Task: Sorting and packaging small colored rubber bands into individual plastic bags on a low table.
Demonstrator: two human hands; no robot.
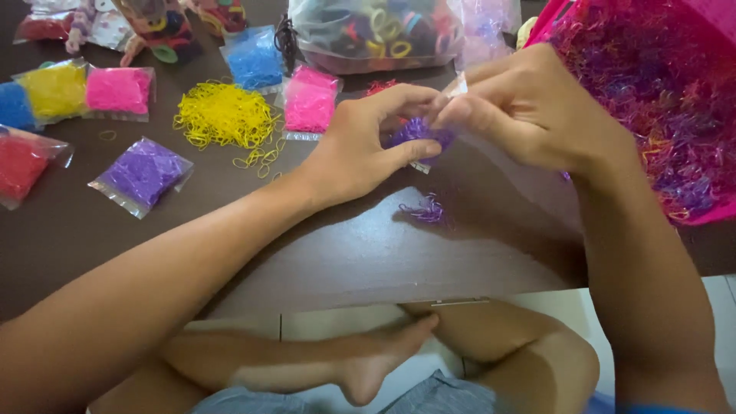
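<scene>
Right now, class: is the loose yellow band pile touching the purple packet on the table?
Apart. The head view shows bare dark table between the yellow pile and the purple packet, which lies lower and to the left.

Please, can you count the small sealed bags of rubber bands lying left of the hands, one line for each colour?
Pink bags: 2
Blue bags: 2
Yellow bag: 1
Purple bag: 1
Red bag: 1
Total: 7
The second pink and second blue are counted.
</scene>
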